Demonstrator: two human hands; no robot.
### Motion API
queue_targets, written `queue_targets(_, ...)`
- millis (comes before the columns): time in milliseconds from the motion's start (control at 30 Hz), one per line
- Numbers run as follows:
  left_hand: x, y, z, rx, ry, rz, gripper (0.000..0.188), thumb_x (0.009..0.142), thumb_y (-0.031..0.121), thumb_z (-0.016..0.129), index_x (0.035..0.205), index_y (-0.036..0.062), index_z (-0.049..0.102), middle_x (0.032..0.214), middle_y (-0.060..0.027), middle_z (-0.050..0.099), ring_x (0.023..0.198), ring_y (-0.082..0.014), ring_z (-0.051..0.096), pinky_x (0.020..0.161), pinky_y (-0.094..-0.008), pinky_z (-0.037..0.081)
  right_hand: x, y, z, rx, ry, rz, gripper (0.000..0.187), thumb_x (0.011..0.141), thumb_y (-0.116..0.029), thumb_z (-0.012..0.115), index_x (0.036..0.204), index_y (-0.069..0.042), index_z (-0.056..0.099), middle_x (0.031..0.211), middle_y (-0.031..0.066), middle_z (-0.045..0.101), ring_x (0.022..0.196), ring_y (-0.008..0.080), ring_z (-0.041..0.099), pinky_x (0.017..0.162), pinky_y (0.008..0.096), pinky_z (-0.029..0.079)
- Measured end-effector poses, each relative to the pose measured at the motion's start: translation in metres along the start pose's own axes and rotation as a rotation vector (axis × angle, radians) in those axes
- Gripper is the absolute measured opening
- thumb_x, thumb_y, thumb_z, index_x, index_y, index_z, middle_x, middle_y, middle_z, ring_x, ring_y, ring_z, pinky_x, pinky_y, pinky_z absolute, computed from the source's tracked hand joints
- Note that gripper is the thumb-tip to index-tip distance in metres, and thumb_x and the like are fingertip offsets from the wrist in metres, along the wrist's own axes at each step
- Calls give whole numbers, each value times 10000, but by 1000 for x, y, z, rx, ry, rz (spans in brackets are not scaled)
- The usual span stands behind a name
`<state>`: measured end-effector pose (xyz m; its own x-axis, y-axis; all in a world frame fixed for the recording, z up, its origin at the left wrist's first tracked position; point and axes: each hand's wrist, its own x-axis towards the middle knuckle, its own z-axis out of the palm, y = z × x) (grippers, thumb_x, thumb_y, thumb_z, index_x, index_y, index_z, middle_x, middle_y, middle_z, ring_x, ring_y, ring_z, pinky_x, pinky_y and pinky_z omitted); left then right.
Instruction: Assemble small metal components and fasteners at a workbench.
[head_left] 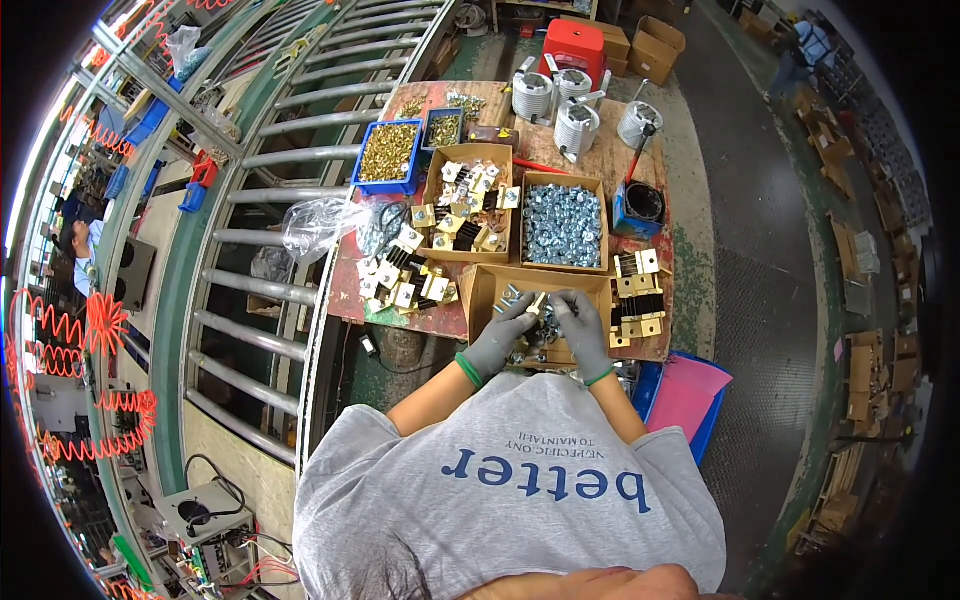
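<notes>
Over a shallow open cardboard box [592, 283], both my hands work close together in grey gloves with green cuffs. My left hand [497, 338] pinches a small brass-coloured metal piece [537, 302]; its exact kind is too small to tell. Beside it, my right hand [582, 332] has its fingers drawn together, and what they hold is hidden. Loose bolts [508, 298] and other small silvery hardware lie in the box around my fingers. Just beyond stands a cardboard box [523, 262] full of silvery hardware. Brass-plated terminal parts with black middles [637, 290] are stacked right of my hands.
A box of brass-and-black parts [470, 195], a blue bin of brass hardware [388, 155] and a plastic bag [322, 228] are at left. A dark pot with a red-handled brush [640, 208] stands right. White ribbed cylinders [575, 130] stand behind. A roller conveyor [265, 290] runs along the left.
</notes>
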<state>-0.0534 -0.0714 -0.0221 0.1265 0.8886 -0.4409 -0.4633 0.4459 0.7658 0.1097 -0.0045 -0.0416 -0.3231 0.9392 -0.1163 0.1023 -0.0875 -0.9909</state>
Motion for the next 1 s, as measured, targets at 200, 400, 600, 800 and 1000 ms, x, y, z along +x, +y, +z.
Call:
queue_targets(200, 9, -5, -12, -288, -200, -110, 542, 1015, 204, 412, 1531, 214, 249, 1097, -121, 622, 775, -193, 652, 608, -321, 567, 7, 8, 3, -132, 38, 28, 307, 889, -280, 703, 1030, -15, 642, 920, 66, 668, 841, 139, 623, 741, 297, 513)
queue_targets(400, 9, -12, -13, -353, -96, -137, 560, 1012, 217, 426, 1533, 230, 221, 1118, -154, 622, 733, -219, 661, 560, -330, 584, 6, 26, -6, -179, 148, 59, 394, 851, -353, 735, 1039, -19, 641, 919, 91, 683, 822, 169, 640, 747, 310, 514)
queue_targets(600, 11, -6, -13, -283, 4, -118, 590, 1013, 223, 429, 1548, 170, 186, 1080, -139, 622, 776, -214, 660, 584, -333, 592, 5, 25, -2, -297, 132, -5, 364, 876, -338, 702, 1057, -27, 648, 917, 108, 683, 817, 171, 638, 743, 316, 509)
queue_targets(800, 14, 8, -12, -88, -16, 13, 613, 1008, 260, 490, 1538, 96, 229, 1128, -87, 599, 992, -153, 584, 721, -295, 535, -11, -27, -4, -203, -1, 188, 376, 928, -384, 626, 942, -11, 674, 762, 49, 649, 685, 135, 598, 636, 296, 480)
queue_targets(1000, 23, 12, 0, -36, 179, 259, 696, 962, 217, 595, 1536, 58, 234, 1183, -75, 575, 1042, -127, 538, 852, -272, 470, -20, -43, 12, -497, -242, -25, 418, 936, -397, 569, 875, 11, 635, 753, 208, 635, 723, 366, 646, 677, 452, 485)
